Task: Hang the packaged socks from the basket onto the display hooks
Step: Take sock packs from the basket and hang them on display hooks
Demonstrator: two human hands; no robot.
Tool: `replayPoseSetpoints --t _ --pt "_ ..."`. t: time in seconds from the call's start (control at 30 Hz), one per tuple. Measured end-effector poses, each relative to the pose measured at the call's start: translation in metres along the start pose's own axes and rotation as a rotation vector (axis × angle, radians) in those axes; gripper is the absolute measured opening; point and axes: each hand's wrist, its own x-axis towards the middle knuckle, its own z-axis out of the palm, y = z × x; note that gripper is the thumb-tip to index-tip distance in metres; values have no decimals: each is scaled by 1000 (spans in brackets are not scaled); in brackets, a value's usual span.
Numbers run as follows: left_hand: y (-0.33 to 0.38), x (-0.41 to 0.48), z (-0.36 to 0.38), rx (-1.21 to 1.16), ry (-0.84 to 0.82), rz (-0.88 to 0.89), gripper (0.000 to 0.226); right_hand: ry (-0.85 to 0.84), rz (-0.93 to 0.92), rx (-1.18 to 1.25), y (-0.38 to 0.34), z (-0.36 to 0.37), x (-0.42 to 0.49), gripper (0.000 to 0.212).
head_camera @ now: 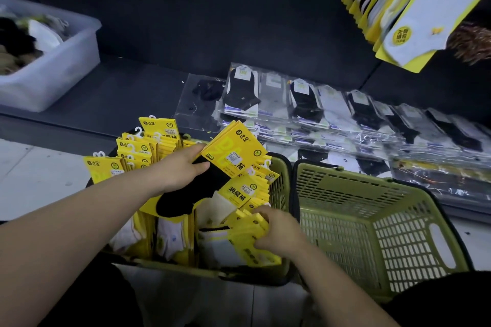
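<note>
Shelf (132, 98): dark, flat and matt, with a dark back wall above it
Empty basket (372, 220): olive green plastic, walls with a grid of small slots, an oval handle hole in the near side; it stands on the right, touching the full basket
Full basket (280, 183): same green slotted plastic, on the pale floor in front of the shelf; the packaged socks (138, 151) stand in it in tight rows, yellow cards up, white plastic hooks on top
Plastic bin (53, 61): milky, half transparent, rectangular, at the far left on the shelf, with soft dark and white things inside
Bagged socks (345, 114): flat, shiny clear bags with black and white socks, in overlapping rows on the shelf
Hanging packs (411, 8): yellow cards with white socks, top right, blurred
Held packs (231, 156): a few stiff yellow cards with a black sock, tilted, lifted above the full basket
Left hand (183, 167): grips the held packs, thumb on the black sock, fingers behind
Stack of packs (255, 244): yellow cards, leaning in the basket's right part
Right hand (276, 231): fingers curled on the stack's upper edge, holding it
</note>
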Motion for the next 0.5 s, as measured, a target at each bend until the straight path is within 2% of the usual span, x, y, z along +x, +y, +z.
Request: replayPoseSetpoints --t 0.1,0.23,0.3,0.37,0.5 --pt "-1 3 -2 19 34 -8 39 -48 -167 -186 -16 -65 3 61" --pt "0 8 2 114 -17 68 38 -133 -307 -145 -34 -147 -9 39" --pt "4 10 10 67 -69 130 36 -152 -308 -18 -36 -173 -15 36" --pt "10 11 18 -79 -121 163 32 -132 -297 182 -33 -186 -20 34" --pt "23 14 25 -301 -161 114 25 -34 -268 583 -28 -187 -11 36"
